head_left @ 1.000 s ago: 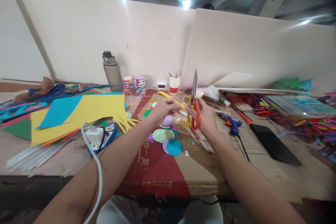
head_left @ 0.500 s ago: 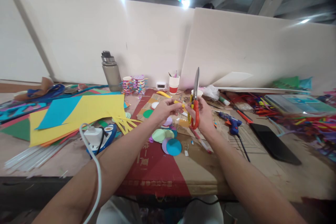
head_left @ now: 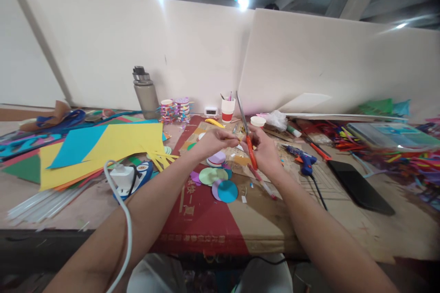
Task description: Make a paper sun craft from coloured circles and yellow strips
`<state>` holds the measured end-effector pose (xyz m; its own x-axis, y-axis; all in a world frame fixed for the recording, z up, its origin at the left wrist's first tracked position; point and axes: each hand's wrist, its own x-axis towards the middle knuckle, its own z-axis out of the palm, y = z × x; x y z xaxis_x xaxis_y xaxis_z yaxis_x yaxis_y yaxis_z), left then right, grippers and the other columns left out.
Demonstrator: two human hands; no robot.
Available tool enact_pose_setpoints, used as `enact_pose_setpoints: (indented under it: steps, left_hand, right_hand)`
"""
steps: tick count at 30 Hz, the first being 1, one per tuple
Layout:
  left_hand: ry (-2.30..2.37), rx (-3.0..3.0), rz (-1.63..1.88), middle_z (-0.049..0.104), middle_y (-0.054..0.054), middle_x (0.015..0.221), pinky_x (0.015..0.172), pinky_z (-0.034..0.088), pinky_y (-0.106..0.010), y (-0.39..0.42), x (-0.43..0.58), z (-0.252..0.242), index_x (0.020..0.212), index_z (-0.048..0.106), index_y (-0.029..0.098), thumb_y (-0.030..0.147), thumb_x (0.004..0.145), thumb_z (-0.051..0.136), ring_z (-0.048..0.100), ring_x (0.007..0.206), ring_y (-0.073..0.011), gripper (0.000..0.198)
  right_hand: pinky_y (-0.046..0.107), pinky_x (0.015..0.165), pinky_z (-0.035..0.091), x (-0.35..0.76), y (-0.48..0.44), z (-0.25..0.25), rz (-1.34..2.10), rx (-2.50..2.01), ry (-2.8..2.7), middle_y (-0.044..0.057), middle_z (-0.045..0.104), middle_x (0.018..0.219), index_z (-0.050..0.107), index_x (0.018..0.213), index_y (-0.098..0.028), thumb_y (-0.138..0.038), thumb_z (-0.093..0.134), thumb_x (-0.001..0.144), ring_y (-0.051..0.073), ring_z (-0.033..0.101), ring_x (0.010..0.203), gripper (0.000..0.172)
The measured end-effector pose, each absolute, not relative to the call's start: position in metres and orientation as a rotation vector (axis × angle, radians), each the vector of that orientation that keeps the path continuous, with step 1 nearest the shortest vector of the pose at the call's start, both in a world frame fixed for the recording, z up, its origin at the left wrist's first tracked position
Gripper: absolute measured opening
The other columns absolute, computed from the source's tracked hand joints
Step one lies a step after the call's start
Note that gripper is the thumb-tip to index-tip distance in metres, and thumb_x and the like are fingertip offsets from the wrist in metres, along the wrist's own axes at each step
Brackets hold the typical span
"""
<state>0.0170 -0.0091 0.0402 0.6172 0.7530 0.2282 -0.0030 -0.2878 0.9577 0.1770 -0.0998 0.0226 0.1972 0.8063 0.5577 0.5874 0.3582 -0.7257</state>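
Note:
My right hand is closed around the scissors, which have orange-red handles. Their long metal blades point up and slightly left. Just left of it, my left hand pinches a small yellow paper strip, mostly hidden by the fingers. Both sets of fingertips nearly meet above the cardboard. Below them lie paper circles in light green, blue and purple.
Yellow sheets with cut strips lie left, near a power strip whose white cable crosses my left forearm. A bottle and paper cup stand behind. A glue gun and phone lie right.
The scissors have tilted from upright toward the left, and their handles have turned and drawn together. My right hand has rolled with them. The yellow strip shows less between the fingers.

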Motion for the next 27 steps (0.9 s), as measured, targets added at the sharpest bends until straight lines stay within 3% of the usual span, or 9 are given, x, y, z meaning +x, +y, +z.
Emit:
enact_pose_setpoints:
  steps: [6,14,19,24,27]
  left_hand:
    - [0.635,1.921,0.77,0.068,-0.003,0.064,0.064,0.044,-0.024,-0.014,0.017,0.046,0.063,0.073,0.016,0.025,0.072,0.069,0.059,0.063,-0.0137,0.013]
    - [0.581,1.449,1.01,0.064,-0.003,0.065,0.056,0.036,-0.022,-0.004,0.015,0.045,0.066,0.067,0.014,0.041,0.069,0.074,0.051,0.058,-0.0083,0.029]
    - [0.511,1.177,1.061,0.062,-0.001,0.066,0.056,0.036,-0.02,-0.003,0.014,0.05,0.072,0.065,0.012,0.037,0.06,0.081,0.053,0.06,-0.0073,0.032]
    - [0.564,1.16,1.088,0.062,-0.002,0.065,0.055,0.035,-0.021,-0.005,0.014,0.051,0.07,0.064,0.012,0.035,0.06,0.081,0.053,0.059,-0.0076,0.03]
    - [0.595,1.185,1.095,0.061,-0.002,0.063,0.054,0.034,-0.021,-0.005,0.015,0.05,0.068,0.064,0.012,0.037,0.058,0.082,0.052,0.058,-0.0077,0.032]
  right_hand:
    - [0.03,0.067,0.046,0.176,-0.1,0.022,0.232,-1.319,-1.525,0.002,0.063,0.083,0.054,0.123,-0.019,-0.022,0.061,0.077,0.016,0.057,0.07,0.047]
    - [0.032,0.071,0.049,0.18,-0.1,0.026,0.229,-1.337,-1.511,0.005,0.062,0.093,0.049,0.12,-0.021,-0.026,0.055,0.08,0.019,0.058,0.082,0.041]
    - [0.029,0.058,0.047,0.176,-0.104,0.03,0.377,-1.436,-1.607,0.0,0.058,0.07,0.057,0.094,-0.022,-0.042,0.057,0.083,0.017,0.057,0.064,0.023]
    - [0.023,0.039,0.04,0.172,-0.106,0.03,0.602,-1.365,-1.598,-0.004,0.051,0.06,0.058,0.086,-0.023,-0.048,0.062,0.079,0.012,0.05,0.046,0.027]
    - [0.022,0.035,0.04,0.171,-0.108,0.03,0.694,-1.385,-1.576,-0.006,0.047,0.057,0.059,0.088,-0.022,-0.051,0.064,0.078,0.011,0.046,0.041,0.031]
